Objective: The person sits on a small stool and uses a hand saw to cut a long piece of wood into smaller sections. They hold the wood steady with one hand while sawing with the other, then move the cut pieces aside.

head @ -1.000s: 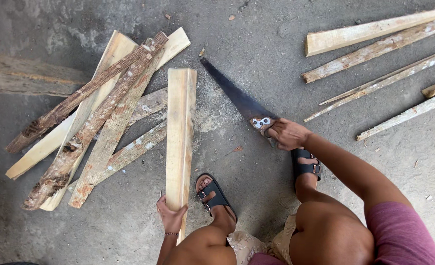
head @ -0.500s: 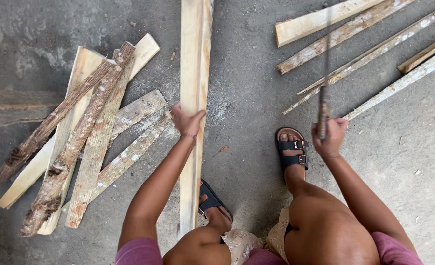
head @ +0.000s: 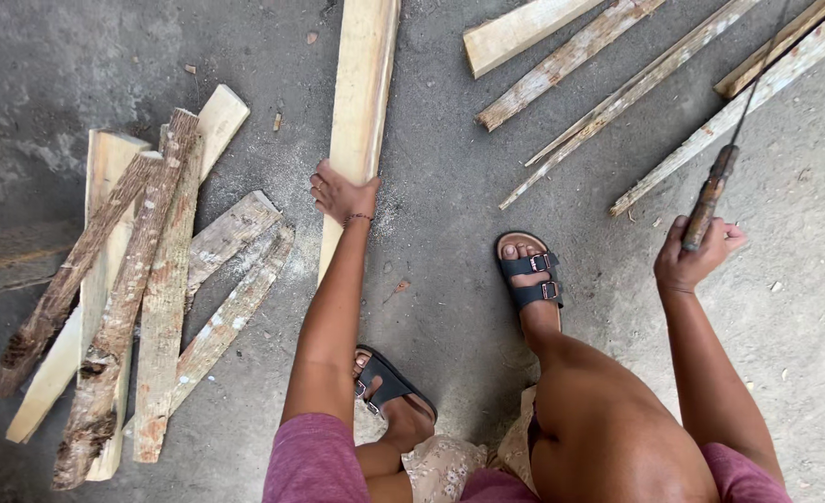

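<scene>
My left hand [head: 340, 194] presses on the near part of a long pale plank [head: 361, 112] that lies on the concrete floor and runs up out of the top of the view. My right hand [head: 692, 256] grips the brown wooden handle of a hand saw [head: 715, 186]; its thin blade is seen edge-on, pointing up and away toward the upper right. My two sandalled feet [head: 529, 270] stand on the floor between the hands, one [head: 389, 387] just below the plank's near end.
A heap of rough bark-edged slabs and pale boards [head: 142, 279] lies at the left. Several thin strips and offcuts [head: 617, 84] lie fanned at the upper right, under the saw blade. Sawdust is scattered around the plank.
The plank has slid farther away along the floor with my left hand on it. My right hand with the saw has swung out to the right, from beside the plank to over the strips.
</scene>
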